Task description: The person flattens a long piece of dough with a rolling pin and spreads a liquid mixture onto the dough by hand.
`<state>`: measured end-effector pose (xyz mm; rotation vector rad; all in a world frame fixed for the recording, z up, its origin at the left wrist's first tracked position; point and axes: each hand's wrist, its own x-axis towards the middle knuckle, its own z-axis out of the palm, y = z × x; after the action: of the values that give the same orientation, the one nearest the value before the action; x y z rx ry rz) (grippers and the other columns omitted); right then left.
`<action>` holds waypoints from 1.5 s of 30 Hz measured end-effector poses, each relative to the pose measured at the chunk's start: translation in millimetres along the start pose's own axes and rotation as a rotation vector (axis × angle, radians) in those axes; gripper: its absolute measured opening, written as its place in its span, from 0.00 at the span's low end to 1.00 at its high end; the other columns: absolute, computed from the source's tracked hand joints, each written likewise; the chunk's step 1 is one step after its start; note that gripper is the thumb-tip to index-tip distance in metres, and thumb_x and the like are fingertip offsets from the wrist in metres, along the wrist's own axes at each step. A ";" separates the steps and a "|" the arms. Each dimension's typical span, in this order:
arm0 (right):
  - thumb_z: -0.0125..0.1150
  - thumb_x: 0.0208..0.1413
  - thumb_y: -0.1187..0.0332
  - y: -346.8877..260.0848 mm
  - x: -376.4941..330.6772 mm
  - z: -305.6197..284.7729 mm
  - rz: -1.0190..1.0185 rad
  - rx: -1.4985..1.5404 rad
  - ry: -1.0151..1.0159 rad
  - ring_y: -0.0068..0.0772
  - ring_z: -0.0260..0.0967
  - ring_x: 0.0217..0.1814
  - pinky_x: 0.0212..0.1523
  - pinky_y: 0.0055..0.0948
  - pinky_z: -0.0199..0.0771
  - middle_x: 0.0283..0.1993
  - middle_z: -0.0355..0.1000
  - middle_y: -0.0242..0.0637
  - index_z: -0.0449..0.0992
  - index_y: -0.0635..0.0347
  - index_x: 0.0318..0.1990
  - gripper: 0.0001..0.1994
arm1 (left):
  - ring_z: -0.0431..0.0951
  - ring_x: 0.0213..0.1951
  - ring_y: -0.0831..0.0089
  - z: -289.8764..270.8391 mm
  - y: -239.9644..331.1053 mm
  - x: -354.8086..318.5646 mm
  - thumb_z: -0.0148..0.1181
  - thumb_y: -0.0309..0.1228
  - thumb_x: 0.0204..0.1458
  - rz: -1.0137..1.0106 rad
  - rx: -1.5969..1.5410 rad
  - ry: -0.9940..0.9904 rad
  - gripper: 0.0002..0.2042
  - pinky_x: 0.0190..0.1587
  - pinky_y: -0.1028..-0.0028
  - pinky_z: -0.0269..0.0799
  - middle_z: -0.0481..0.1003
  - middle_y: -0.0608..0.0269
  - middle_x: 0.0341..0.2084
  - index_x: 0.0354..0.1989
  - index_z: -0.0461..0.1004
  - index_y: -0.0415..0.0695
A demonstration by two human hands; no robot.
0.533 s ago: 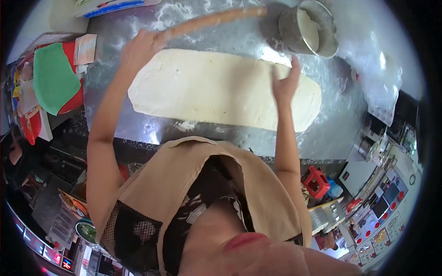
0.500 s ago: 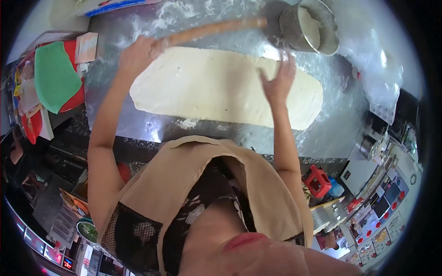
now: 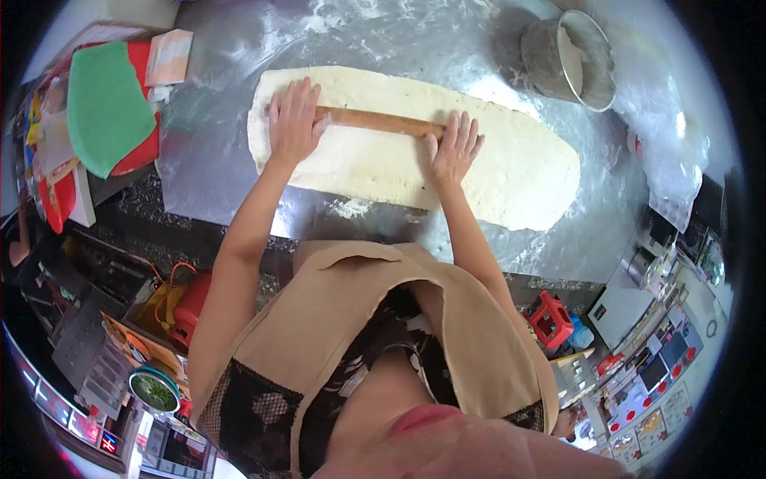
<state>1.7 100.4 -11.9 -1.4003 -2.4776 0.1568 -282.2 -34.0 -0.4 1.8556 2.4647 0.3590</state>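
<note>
A wooden rolling pin [image 3: 383,120] lies across a long, flat sheet of pale dough [image 3: 359,164], tilted slightly down to the right. My left hand [image 3: 294,128] rests on the pin's left end, fingers stretched forward over it and thumb beside it. On the pin's right end lies my right hand [image 3: 456,152], its fingers also extended and a little apart. Both palms cover the pin's ends, so those are hidden. The dough sits on a floury metal worktop [image 3: 215,160].
A metal pot [image 3: 550,60] with flour-like powder stands at the far right, beside clear plastic bags [image 3: 670,136]. At the left are a green cloth [image 3: 112,108], red items and a small box [image 3: 169,57]. A red stool [image 3: 550,318] is below the worktop's right side.
The rolling pin has come down from above the dough's far edge onto its surface. My right hand, free before, now lies on the pin; my left hand has moved right with it.
</note>
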 end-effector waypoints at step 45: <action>0.55 0.53 0.59 -1.2 79.8 22.1 -1.154 0.468 -0.254 0.56 0.46 0.70 0.68 0.62 0.34 0.67 0.55 0.46 0.62 0.54 0.62 0.28 | 0.52 0.66 0.57 55.2 353.5 -84.2 0.58 0.39 0.49 -0.911 -0.013 0.034 0.35 0.65 0.54 0.47 0.52 0.51 0.66 0.64 0.56 0.36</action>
<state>-44.7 168.8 -17.0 0.3182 -2.7557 0.6072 84.6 -13.4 9.1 0.5619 2.9548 0.3350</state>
